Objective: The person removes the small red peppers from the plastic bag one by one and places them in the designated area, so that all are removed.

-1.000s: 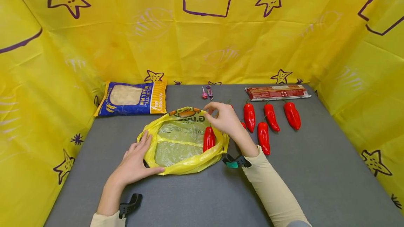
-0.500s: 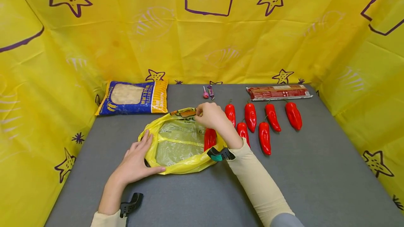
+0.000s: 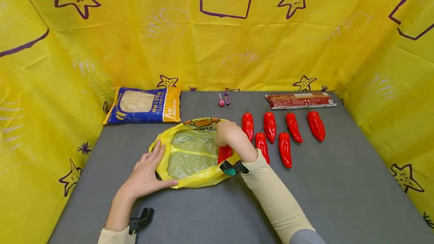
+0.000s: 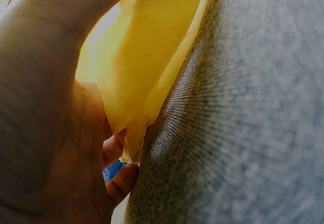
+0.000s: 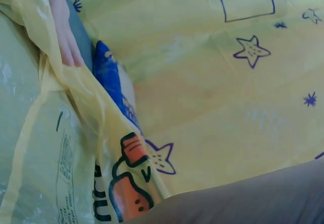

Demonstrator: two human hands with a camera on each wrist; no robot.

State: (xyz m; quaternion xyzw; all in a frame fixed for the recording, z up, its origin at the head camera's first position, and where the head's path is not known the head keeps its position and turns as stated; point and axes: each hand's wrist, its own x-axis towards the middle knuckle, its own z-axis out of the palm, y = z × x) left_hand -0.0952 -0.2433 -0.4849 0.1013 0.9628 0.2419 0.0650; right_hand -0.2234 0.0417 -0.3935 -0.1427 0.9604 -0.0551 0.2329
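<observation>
A yellow plastic bag (image 3: pixel 203 178) lies with its mouth wide in the head view. Inside it, at the right, stands a red pepper (image 3: pixel 223 155), partly covered by my right hand (image 3: pixel 234 136). That hand reaches down over the bag's right rim; its fingertips are hidden, so whether it grips the pepper cannot be seen. My left hand (image 3: pixel 145 170) rests against the bag's left side, thumb along the front rim and fingers stretched along the left rim. In the left wrist view, fingertips (image 4: pixel 124 181) touch the yellow plastic near the table.
Several red peppers (image 3: pixel 269 126) lie right of the bag. A blue-and-orange pasta packet (image 3: pixel 145 105) is at the back left. A lollipop (image 3: pixel 221 101) and a purple-wrapped sweet (image 3: pixel 227 100) lie at the back. A long red packet (image 3: pixel 300 101) is at the back right.
My right hand has moved left from the bag's right rim, then down into the bag over the pepper. The left hand has stayed in place.
</observation>
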